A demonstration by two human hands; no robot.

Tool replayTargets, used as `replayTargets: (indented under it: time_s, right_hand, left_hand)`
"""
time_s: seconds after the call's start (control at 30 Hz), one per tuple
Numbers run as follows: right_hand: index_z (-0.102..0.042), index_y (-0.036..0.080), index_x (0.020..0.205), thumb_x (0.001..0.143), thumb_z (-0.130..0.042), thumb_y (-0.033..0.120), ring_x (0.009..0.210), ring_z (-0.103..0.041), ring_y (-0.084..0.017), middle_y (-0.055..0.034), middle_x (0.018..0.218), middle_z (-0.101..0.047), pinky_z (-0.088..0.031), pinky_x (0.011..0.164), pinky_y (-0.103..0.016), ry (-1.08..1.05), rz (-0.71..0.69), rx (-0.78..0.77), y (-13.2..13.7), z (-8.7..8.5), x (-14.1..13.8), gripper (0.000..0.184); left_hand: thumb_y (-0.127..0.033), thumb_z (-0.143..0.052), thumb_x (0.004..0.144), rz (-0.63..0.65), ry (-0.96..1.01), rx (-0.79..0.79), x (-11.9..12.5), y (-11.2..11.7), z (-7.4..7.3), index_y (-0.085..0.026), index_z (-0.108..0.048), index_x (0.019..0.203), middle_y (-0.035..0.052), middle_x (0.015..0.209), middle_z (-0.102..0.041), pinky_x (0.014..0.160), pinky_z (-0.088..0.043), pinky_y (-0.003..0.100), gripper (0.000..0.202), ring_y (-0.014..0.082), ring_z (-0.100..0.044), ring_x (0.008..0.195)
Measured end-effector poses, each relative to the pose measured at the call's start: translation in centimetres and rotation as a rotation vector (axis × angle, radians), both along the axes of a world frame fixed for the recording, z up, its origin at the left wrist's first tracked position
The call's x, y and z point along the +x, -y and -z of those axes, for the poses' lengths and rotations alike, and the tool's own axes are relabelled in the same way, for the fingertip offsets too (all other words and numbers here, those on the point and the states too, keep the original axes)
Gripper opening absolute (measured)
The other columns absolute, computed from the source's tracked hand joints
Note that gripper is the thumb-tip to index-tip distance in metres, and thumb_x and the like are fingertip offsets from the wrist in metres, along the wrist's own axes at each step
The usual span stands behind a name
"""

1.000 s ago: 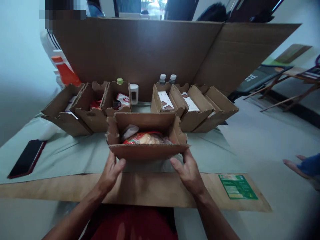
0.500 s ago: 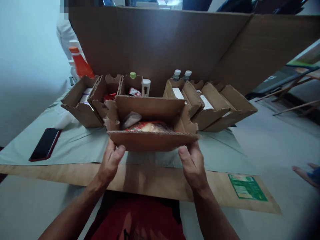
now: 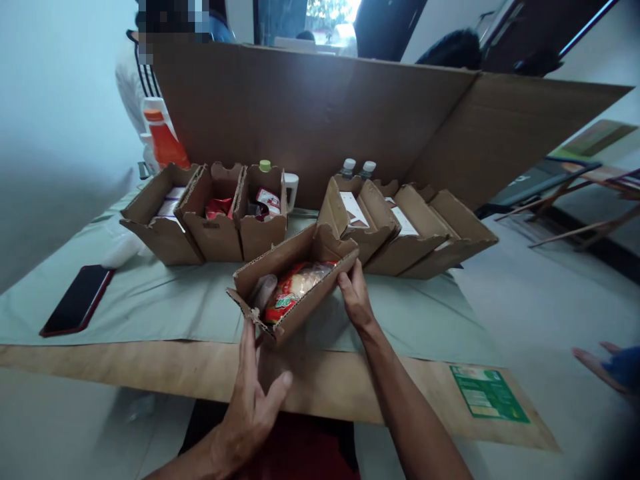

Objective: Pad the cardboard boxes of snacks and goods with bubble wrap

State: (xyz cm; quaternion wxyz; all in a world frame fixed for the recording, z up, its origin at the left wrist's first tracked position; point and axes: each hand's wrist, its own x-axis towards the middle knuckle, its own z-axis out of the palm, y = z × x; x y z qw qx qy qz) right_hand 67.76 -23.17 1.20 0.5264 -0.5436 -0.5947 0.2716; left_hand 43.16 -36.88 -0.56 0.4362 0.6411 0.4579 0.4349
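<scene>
A narrow open-topped cardboard box [image 3: 313, 303] is turned at a slant over the middle of the cloth. Inside it lie a red and clear food packet [image 3: 295, 288] and a cloudy, pale plastic item [image 3: 263, 291] whose kind I cannot make out. My right hand [image 3: 356, 297] grips the box's right end, thumb on the near wall and fingers partly hidden behind it. At the near left corner, my left hand [image 3: 255, 393] has its fingers stretched up against the box, with the thumb spread wide.
Similar cardboard boxes stand left [image 3: 215, 230] and right [image 3: 415, 240] behind mine. A phone [image 3: 77, 300] lies on the green cloth [image 3: 165, 313]. An orange bottle [image 3: 167, 141], a white mug [image 3: 291, 190] and a tall cardboard panel [image 3: 310, 113] are farther back. A person's foot [image 3: 597, 367] shows at right.
The box has swung from square-on to slanted, its left end nearer me and its right end farther away. My left hand has loosened, moving right and closer to me.
</scene>
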Motion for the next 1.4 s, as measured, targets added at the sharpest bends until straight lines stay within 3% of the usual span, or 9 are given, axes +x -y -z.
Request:
replayTargets:
  time_s: [0.1, 0.2, 0.4, 0.57, 0.73, 0.97, 1.2, 1.3, 1.4]
  right_hand:
    - [-0.029, 0.020, 0.160, 0.094, -0.043, 0.075, 0.154, -0.031, -0.029, -0.0157, 0.166, -0.036, -0.022, 0.127, -0.053, 0.004, 0.060, -0.009, -1.0, 0.2, -1.1, 0.087]
    - [-0.030, 0.023, 0.161, 0.097, -0.037, 0.073, 0.156, -0.029, -0.027, -0.0136, 0.168, -0.031, -0.020, 0.127, -0.054, -0.012, 0.140, -0.006, -1.3, 0.5, -2.1, 0.082]
    - [-0.045, 0.015, 0.153, 0.099, -0.031, 0.071, 0.151, -0.038, -0.026, -0.0179, 0.161, -0.044, -0.024, 0.127, -0.049, -0.002, 0.182, 0.047, -2.1, 0.8, -3.2, 0.079]
    - [-0.056, 0.019, 0.145, 0.100, -0.036, 0.069, 0.142, -0.050, -0.028, -0.0145, 0.150, -0.057, -0.034, 0.121, -0.051, -0.136, 0.196, 0.104, -2.1, 1.6, -3.9, 0.070]
    - [-0.059, 0.024, 0.144, 0.099, -0.040, 0.068, 0.141, -0.051, -0.027, -0.0103, 0.151, -0.058, -0.036, 0.120, -0.050, -0.239, 0.150, 0.122, -2.4, 2.1, -3.8, 0.065]
    - [-0.068, 0.021, 0.131, 0.096, -0.042, 0.071, 0.134, -0.058, -0.028, -0.0103, 0.139, -0.067, -0.042, 0.115, -0.050, -0.335, 0.149, 0.027, -3.9, 3.5, -1.8, 0.066]
    - [-0.075, 0.016, 0.109, 0.094, -0.045, 0.069, 0.106, -0.071, -0.027, -0.0136, 0.111, -0.078, -0.052, 0.097, -0.046, -0.333, 0.238, -0.037, -3.7, 4.7, -0.6, 0.063]
    - [-0.076, 0.016, 0.099, 0.093, -0.050, 0.063, 0.099, -0.071, -0.027, -0.0132, 0.104, -0.078, -0.054, 0.093, -0.044, -0.311, 0.286, -0.029, -3.4, 4.5, -0.3, 0.054]
    - [-0.073, 0.017, 0.099, 0.091, -0.057, 0.053, 0.093, -0.072, -0.024, -0.0109, 0.099, -0.078, -0.056, 0.089, -0.042, -0.308, 0.326, 0.017, -2.9, 3.5, -0.4, 0.041]
  left_hand:
    - [-0.026, -0.057, 0.096, 0.014, -0.056, -0.033, -0.1, 1.2, 0.6, -0.036, 0.007, 0.164, 0.0106, 0.175, -0.005, 0.125, -0.028, 0.065, 0.094, 0.0394, -0.018, 0.159]
    - [-0.020, -0.059, 0.092, 0.032, -0.087, 0.013, 0.4, 1.5, 1.1, -0.037, 0.007, 0.164, 0.0100, 0.175, -0.001, 0.125, -0.023, 0.069, 0.099, 0.0417, -0.014, 0.159]
    - [-0.015, -0.058, 0.087, 0.083, -0.072, 0.078, 2.0, 1.3, 1.1, -0.035, 0.004, 0.165, 0.0070, 0.176, 0.004, 0.127, -0.019, 0.067, 0.101, 0.0391, -0.005, 0.161]
    - [-0.010, -0.056, 0.086, 0.101, -0.076, 0.128, 3.2, 0.7, 1.1, -0.031, 0.000, 0.166, 0.0082, 0.176, 0.002, 0.128, -0.018, 0.063, 0.099, 0.0366, -0.001, 0.161]
    - [-0.008, -0.056, 0.086, 0.126, -0.033, 0.102, 4.4, -1.0, 1.3, -0.031, -0.003, 0.166, 0.0085, 0.176, 0.002, 0.129, -0.013, 0.062, 0.098, 0.0349, 0.000, 0.162]
    - [-0.015, -0.061, 0.086, 0.120, -0.005, 0.075, 8.3, -5.4, 1.8, -0.027, -0.009, 0.166, 0.0111, 0.175, 0.008, 0.128, -0.020, 0.062, 0.095, 0.0377, 0.002, 0.161]
    - [-0.022, -0.064, 0.083, 0.103, 0.004, 0.033, 11.4, -14.0, 1.7, -0.017, -0.020, 0.162, 0.0219, 0.173, 0.000, 0.123, -0.030, 0.063, 0.091, 0.0387, -0.005, 0.161]
    - [-0.021, -0.064, 0.080, 0.064, -0.008, 0.011, 11.9, -16.8, 1.1, -0.015, -0.023, 0.160, 0.0230, 0.172, -0.003, 0.119, -0.038, 0.059, 0.091, 0.0391, -0.013, 0.160]
    - [-0.023, -0.065, 0.079, 0.057, -0.012, -0.020, 11.6, -17.3, 0.4, -0.014, -0.025, 0.160, 0.0241, 0.172, -0.008, 0.113, -0.046, 0.057, 0.090, 0.0400, -0.028, 0.155]
